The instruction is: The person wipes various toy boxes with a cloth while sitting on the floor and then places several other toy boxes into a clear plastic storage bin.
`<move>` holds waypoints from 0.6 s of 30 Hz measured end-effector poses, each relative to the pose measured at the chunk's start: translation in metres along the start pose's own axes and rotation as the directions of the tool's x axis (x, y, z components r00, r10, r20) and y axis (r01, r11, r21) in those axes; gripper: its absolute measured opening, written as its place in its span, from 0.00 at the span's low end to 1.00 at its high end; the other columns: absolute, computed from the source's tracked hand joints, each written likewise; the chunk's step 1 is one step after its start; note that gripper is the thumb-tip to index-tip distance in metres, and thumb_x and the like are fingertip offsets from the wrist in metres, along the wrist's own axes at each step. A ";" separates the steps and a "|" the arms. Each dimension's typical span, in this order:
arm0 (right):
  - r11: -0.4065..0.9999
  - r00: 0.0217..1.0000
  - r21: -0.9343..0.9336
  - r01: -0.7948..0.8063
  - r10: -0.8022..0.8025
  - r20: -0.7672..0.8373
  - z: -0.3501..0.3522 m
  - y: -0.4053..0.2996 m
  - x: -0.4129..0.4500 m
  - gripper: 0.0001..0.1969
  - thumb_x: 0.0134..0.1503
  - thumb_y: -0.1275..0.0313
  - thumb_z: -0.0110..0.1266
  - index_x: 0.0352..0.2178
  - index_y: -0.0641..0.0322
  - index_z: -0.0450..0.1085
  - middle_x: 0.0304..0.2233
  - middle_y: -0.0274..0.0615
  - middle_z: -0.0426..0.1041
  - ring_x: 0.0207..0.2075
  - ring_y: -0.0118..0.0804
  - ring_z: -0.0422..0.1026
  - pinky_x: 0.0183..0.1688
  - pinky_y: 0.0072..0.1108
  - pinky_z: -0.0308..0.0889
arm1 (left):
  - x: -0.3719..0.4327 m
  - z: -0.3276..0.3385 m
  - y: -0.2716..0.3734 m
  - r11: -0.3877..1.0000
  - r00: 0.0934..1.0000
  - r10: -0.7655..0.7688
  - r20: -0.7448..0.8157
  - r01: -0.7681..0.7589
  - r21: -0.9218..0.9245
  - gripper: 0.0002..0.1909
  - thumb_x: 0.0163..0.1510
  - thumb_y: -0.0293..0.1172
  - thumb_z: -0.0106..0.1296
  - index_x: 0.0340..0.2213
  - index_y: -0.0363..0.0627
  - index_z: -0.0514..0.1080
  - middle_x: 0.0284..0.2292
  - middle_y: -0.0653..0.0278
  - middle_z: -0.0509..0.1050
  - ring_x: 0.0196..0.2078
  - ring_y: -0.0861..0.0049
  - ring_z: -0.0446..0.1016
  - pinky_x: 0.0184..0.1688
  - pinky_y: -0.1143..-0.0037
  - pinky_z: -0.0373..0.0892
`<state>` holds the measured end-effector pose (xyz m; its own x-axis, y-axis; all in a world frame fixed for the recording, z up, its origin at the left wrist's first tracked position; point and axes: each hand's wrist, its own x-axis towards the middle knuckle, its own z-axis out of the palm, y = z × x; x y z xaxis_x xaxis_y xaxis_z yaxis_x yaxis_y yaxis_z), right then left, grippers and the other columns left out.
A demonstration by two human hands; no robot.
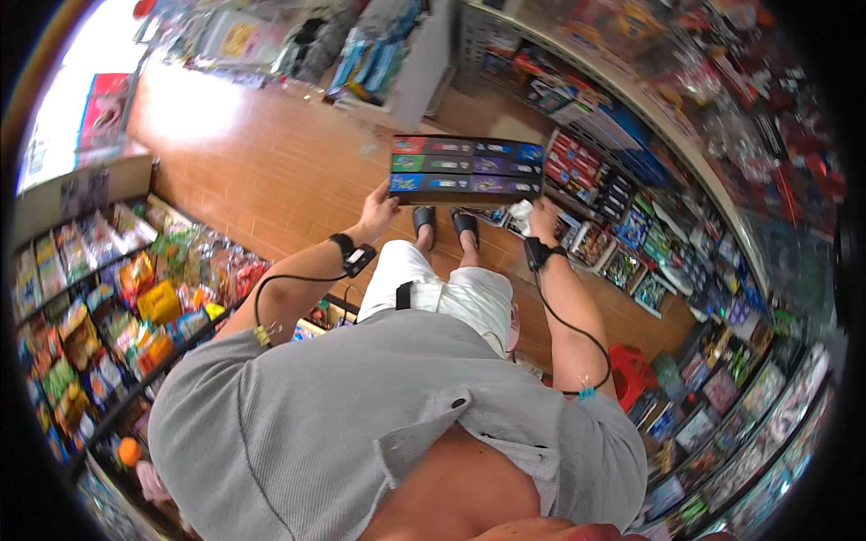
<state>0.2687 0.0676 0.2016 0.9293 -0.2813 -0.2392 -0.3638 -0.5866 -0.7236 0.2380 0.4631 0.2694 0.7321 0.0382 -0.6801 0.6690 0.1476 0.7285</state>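
Note:
A shallow open carton is held out in front of me, above my feet. Inside lie several small product boxes with red, green, blue and purple panels, in two columns of three rows. My left hand grips the carton's near left corner, with the thumb on its edge. At the near right corner my right hand has hold of the carton; most of its fingers are hidden. A crumpled white item shows beside the right hand, and I cannot tell whether that hand holds it too.
Shop shelves with packaged goods line the right side. Low trays stand along their foot. To the left is a display of bagged snacks. A red plastic stool stands behind my right arm. Tiled floor stretches ahead left.

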 end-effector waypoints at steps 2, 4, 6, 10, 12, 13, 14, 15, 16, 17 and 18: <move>1.000 1.000 -0.023 0.000 0.000 -0.026 0.009 0.013 0.011 0.10 0.51 0.71 0.44 0.25 0.68 0.68 0.26 0.62 0.70 0.32 0.66 0.67 0.34 0.45 0.61 | 0.000 0.003 0.005 0.998 0.998 -0.055 -0.014 0.054 -0.036 0.29 0.58 0.19 0.41 0.60 0.52 0.57 0.36 0.74 0.69 0.30 0.87 0.64 0.33 0.82 0.66; 1.000 0.998 0.020 0.015 -0.014 -0.068 0.020 0.011 0.023 0.10 0.52 0.70 0.44 0.24 0.68 0.67 0.26 0.62 0.69 0.31 0.66 0.67 0.34 0.46 0.60 | -0.002 0.000 0.004 0.996 0.998 -0.058 0.037 0.061 -0.068 0.29 0.58 0.19 0.42 0.60 0.52 0.57 0.34 0.75 0.68 0.29 0.88 0.64 0.33 0.82 0.66; 0.990 0.993 0.084 -0.116 0.116 0.007 0.018 -0.003 0.024 0.10 0.54 0.69 0.44 0.26 0.65 0.69 0.29 0.60 0.70 0.31 0.65 0.67 0.34 0.47 0.61 | -0.002 -0.002 0.003 0.986 0.994 -0.086 0.074 0.095 -0.137 0.28 0.59 0.21 0.43 0.60 0.52 0.57 0.31 0.76 0.65 0.27 0.89 0.62 0.34 0.83 0.66; 0.994 0.973 0.000 -0.107 0.105 -0.204 0.019 0.012 0.027 0.12 0.54 0.69 0.45 0.27 0.64 0.74 0.25 0.59 0.73 0.29 0.63 0.70 0.31 0.43 0.64 | 0.001 0.007 0.000 0.988 0.984 -0.108 0.139 0.122 -0.096 0.28 0.59 0.21 0.43 0.60 0.54 0.57 0.32 0.75 0.66 0.29 0.88 0.63 0.35 0.83 0.67; 0.988 0.979 0.007 -0.151 0.151 -0.140 0.011 0.014 0.023 0.12 0.54 0.68 0.46 0.28 0.63 0.74 0.25 0.59 0.73 0.29 0.63 0.70 0.31 0.43 0.64 | 0.006 0.011 -0.004 0.989 0.988 -0.130 0.085 0.136 -0.060 0.28 0.60 0.22 0.43 0.60 0.56 0.57 0.34 0.75 0.67 0.30 0.87 0.64 0.37 0.82 0.68; 0.982 0.980 0.014 -0.187 0.187 -0.071 0.007 0.012 0.021 0.11 0.53 0.68 0.46 0.28 0.63 0.74 0.26 0.60 0.73 0.30 0.63 0.71 0.32 0.43 0.65 | 0.010 0.009 -0.008 0.989 0.988 -0.130 0.084 0.136 -0.060 0.28 0.60 0.22 0.43 0.60 0.56 0.57 0.34 0.75 0.67 0.30 0.87 0.64 0.37 0.82 0.68; 0.993 0.986 0.032 -0.115 0.118 -0.113 0.006 0.007 0.017 0.11 0.51 0.69 0.47 0.27 0.63 0.74 0.25 0.61 0.72 0.30 0.62 0.71 0.32 0.42 0.65 | 0.014 0.005 -0.010 0.991 0.989 -0.121 0.089 0.126 -0.050 0.28 0.60 0.23 0.43 0.60 0.57 0.57 0.35 0.75 0.68 0.31 0.87 0.65 0.37 0.81 0.68; 0.992 0.985 0.031 -0.121 0.124 -0.116 0.007 0.009 0.016 0.11 0.51 0.69 0.47 0.27 0.63 0.74 0.25 0.61 0.72 0.30 0.62 0.71 0.32 0.42 0.65 | 0.015 0.005 -0.009 0.992 0.988 -0.116 0.101 0.120 -0.037 0.28 0.60 0.24 0.43 0.60 0.58 0.57 0.36 0.74 0.68 0.32 0.87 0.65 0.38 0.81 0.68; 0.991 0.981 0.026 -0.132 0.134 -0.139 0.008 0.011 0.014 0.10 0.51 0.70 0.46 0.26 0.63 0.74 0.25 0.60 0.72 0.30 0.62 0.71 0.32 0.42 0.65 | 0.015 0.005 -0.010 0.992 0.987 -0.120 0.105 0.124 -0.034 0.28 0.60 0.24 0.43 0.60 0.58 0.57 0.36 0.74 0.68 0.32 0.87 0.65 0.38 0.81 0.68; 0.990 0.976 0.022 -0.143 0.144 -0.162 0.009 0.013 0.013 0.10 0.50 0.71 0.46 0.26 0.63 0.74 0.24 0.59 0.72 0.29 0.62 0.70 0.32 0.42 0.65 | 0.014 0.004 -0.010 0.991 0.988 -0.126 0.092 0.129 -0.023 0.28 0.60 0.24 0.43 0.60 0.58 0.57 0.37 0.75 0.69 0.33 0.87 0.65 0.38 0.81 0.68; 0.989 0.975 0.039 -0.139 0.144 -0.168 0.010 0.013 0.012 0.09 0.49 0.72 0.45 0.24 0.64 0.72 0.24 0.58 0.72 0.30 0.63 0.70 0.33 0.42 0.65 | 0.014 0.006 -0.007 0.991 0.988 -0.131 0.081 0.132 -0.013 0.28 0.60 0.24 0.43 0.60 0.58 0.57 0.37 0.75 0.69 0.33 0.87 0.66 0.38 0.81 0.68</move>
<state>0.2759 0.0640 0.1830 0.8433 -0.4866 -0.2284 -0.4868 -0.5113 -0.7082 0.2438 0.4564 0.2552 0.6461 -0.0618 -0.7607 0.7584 0.1641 0.6308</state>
